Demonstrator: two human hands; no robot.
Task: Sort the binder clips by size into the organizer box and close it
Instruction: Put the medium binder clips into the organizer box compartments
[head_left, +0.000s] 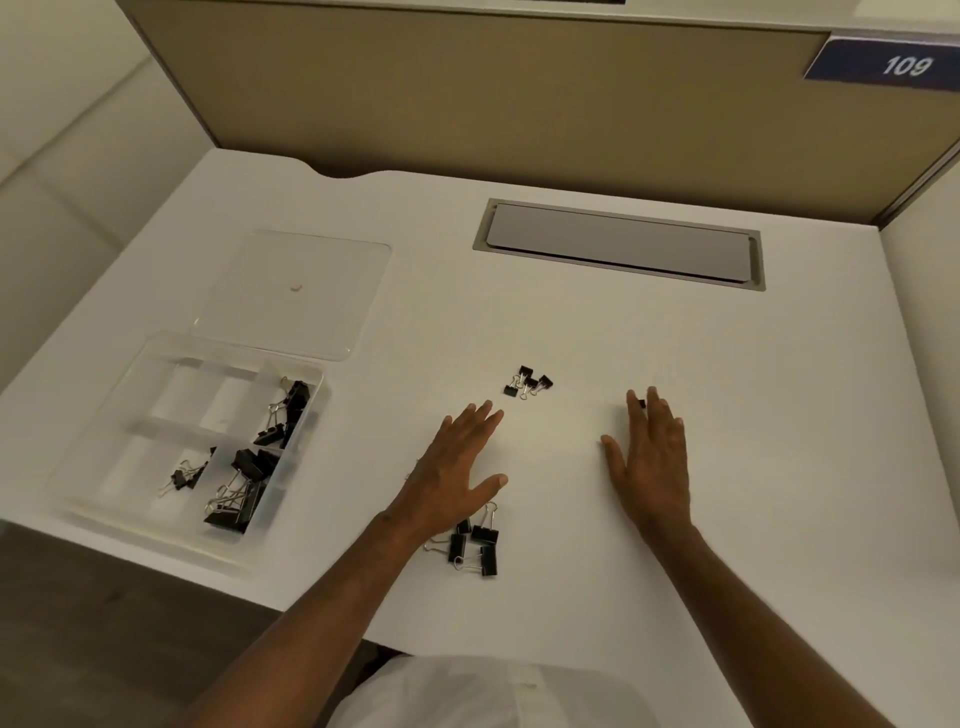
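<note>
Both hands flat over the white desk (675, 338), palms down, fingers spread. Left hand (457, 467) at lower centre, open, holding nothing. Right hand (654, 457) to its right, open; a small dark bit shows between two fingers near the tips, cannot tell if it is a clip or whether it is gripped. Small clips (527, 382) lie in a loose cluster just above and between the hands. Medium clips (475, 545) lie below the left hand, partly under the wrist. Clear box (104, 410) sits at left of frame, lid (296, 291) open and flat behind it. Clips lie in three of its compartments, on its right and lower side. Grey hatch (621, 244) at upper centre.
</note>
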